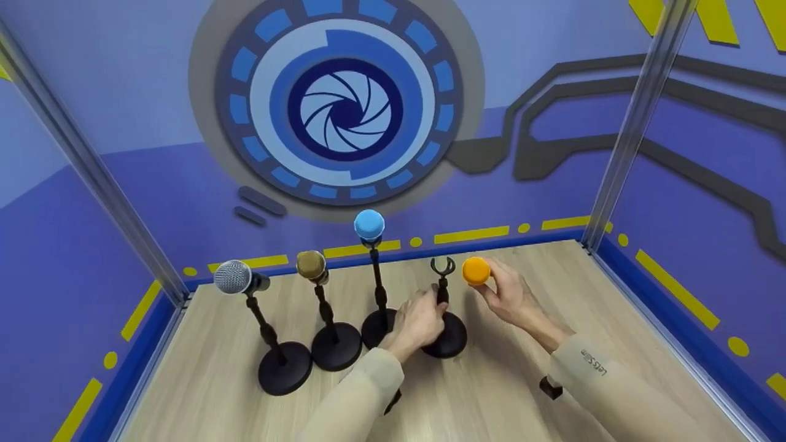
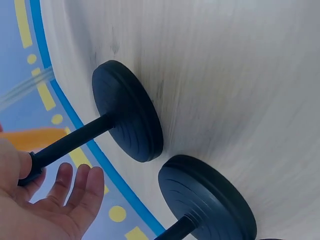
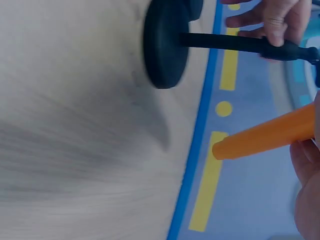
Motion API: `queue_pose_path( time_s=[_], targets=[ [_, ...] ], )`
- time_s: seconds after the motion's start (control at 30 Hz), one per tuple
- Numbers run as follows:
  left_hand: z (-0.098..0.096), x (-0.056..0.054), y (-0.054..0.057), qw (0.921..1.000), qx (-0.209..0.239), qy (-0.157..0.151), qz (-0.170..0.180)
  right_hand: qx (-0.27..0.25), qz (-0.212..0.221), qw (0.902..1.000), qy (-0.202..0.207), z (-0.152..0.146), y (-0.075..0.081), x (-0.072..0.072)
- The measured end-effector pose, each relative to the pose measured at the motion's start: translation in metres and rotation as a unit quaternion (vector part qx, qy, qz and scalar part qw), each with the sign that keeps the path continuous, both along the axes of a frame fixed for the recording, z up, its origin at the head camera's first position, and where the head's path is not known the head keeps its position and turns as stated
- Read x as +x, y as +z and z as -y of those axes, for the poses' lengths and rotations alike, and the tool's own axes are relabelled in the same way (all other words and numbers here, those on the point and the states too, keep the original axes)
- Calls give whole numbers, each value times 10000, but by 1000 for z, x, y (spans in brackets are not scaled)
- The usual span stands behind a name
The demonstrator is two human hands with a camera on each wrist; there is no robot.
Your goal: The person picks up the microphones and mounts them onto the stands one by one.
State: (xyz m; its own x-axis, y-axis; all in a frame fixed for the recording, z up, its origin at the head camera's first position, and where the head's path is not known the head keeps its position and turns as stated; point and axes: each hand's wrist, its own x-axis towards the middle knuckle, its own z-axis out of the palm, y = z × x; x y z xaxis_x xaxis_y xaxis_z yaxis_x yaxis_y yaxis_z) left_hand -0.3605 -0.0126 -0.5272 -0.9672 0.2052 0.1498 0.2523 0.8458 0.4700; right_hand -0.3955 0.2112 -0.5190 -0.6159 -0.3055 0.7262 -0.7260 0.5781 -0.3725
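My left hand (image 1: pixel 417 320) grips the upper pole of a black desktop microphone stand (image 1: pixel 448 339), whose forked clip (image 1: pixel 442 266) holds nothing. In the left wrist view, thumb and forefinger pinch the pole while the other fingers extend loosely. Just right of the clip, my right hand (image 1: pixel 516 297) holds an orange microphone (image 1: pixel 476 271) by its body, head up. The right wrist view shows the orange handle (image 3: pixel 265 138) slanting below the hand, its end apart from the stand. Left of these, a blue microphone (image 1: pixel 369 225) sits upright in its own stand.
Farther left, a gold microphone (image 1: pixel 312 264) and a silver-headed microphone (image 1: pixel 233 277) sit in black stands with round bases. These stand in a row on the wooden table (image 1: pixel 209 362). Decorated panels (image 1: pixel 153 178) and metal posts (image 1: pixel 632 135) border the table's back and sides.
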Motion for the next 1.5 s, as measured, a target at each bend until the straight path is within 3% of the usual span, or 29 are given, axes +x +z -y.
queue_pose_path(
  time_s=[0.3,0.53,0.7,1.03,1.23,1.5],
  targets=[
    [11,27,-4,9981,-189,-342,-473,-175,-789,9943,701,8,20,10],
    [23,50,-7,9931,-329,-526,-998,-359,-757,9859,1445,20,37,20],
    [27,62,-9,9917,-396,-525,-1101,-361,-719,9833,1635,28,50,29],
    [27,69,-14,9940,-70,-532,-956,-161,-748,9776,1960,47,61,41],
    [28,72,-18,9926,-48,-473,-1113,345,-907,9770,1898,52,59,42],
    [34,72,-22,9938,10,-410,-1034,624,-877,9733,2027,59,52,43]
  ],
)
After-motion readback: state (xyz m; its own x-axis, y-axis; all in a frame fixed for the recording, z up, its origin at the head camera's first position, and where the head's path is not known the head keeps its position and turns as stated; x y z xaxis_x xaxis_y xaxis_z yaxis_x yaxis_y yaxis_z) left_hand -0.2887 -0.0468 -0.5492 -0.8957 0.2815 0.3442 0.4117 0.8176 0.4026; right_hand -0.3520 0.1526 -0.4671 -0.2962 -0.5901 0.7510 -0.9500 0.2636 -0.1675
